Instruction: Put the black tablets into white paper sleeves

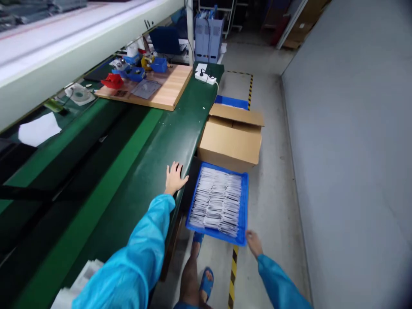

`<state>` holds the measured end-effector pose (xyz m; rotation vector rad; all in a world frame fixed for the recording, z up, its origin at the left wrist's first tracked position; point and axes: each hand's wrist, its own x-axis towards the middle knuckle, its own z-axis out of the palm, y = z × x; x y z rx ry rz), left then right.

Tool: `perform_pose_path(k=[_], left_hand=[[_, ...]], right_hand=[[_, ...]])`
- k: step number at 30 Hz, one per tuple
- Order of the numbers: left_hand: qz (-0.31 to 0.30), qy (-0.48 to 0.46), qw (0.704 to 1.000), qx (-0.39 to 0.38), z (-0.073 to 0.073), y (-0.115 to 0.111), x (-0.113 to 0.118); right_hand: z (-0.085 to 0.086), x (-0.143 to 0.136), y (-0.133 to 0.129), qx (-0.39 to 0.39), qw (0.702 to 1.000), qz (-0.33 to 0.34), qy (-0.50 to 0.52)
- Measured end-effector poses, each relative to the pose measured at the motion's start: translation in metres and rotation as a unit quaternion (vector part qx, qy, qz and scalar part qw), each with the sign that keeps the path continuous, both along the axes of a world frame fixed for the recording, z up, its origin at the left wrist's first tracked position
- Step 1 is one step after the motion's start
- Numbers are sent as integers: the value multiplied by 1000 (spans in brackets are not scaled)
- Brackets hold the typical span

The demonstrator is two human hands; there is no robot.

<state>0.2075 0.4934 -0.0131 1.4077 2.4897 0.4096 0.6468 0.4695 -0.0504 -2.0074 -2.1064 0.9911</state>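
My left hand [174, 177] lies palm down on the edge of the green bench [167, 133], fingers spread, holding nothing. To its right, below bench height, is a blue plastic tray [245, 206]. Inside the tray, rows of thin white folded papers [217, 199] stand tightly packed on edge. My right hand [254, 243] is at the tray's near right corner. Its fingers are blurred and partly hidden, so I cannot tell whether it grips the rim or is only beside it.
An open cardboard box [230, 143] stands just beyond the tray, with another blue tray [233, 102] behind it. A wooden board [180, 86] and a power strip [205, 78] lie on the bench. A grey wall [347, 150] bounds the right side. White papers [80, 281] lie near my left sleeve.
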Motion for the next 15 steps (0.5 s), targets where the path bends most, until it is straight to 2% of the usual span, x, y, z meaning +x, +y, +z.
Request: perform_pose_path(k=[3, 6, 8, 11, 13, 15], left_hand=[[28, 34, 998, 50, -25, -7, -14], [31, 58, 996, 60, -36, -10, -10], [24, 71, 996, 57, -40, -10, -6], [12, 84, 995, 46, -46, -11, -3], [8, 76, 996, 39, -49, -13, 0], [10, 59, 998, 29, -51, -13, 3]], right_hand=[[11, -57, 123, 73, 997, -27, -10], [22, -134, 246, 129, 992, -17, 1], [32, -186, 317, 141, 990, 7, 19], [49, -249, 395, 121, 990, 53, 43], [55, -276, 429, 110, 990, 72, 47], [53, -290, 452, 96, 992, 82, 32]])
